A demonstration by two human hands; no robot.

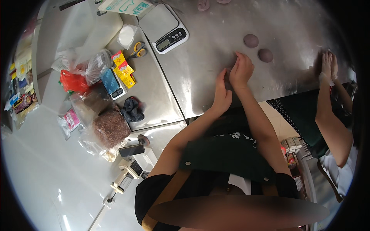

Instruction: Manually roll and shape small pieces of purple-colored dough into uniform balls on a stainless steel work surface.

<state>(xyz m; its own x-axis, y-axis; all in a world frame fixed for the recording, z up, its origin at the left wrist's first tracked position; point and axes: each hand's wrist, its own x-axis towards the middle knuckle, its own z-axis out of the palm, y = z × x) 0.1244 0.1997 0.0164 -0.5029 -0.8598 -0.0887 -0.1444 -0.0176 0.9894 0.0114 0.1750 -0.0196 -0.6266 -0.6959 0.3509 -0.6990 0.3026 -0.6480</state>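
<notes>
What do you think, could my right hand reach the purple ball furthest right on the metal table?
Likely yes: the purple ball lies close to your right hand, with only bare metal table showing between them.

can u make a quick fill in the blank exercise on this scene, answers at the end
1. The two purple balls beyond the hands lie closer to the person's ____ hand than to the left hand.
2. In the picture, the larger scale is to the ____ of those balls.
3. The tool with two finger loops, left of that scale, is a pair of ____.

Missing words: right; left; scissors
</notes>
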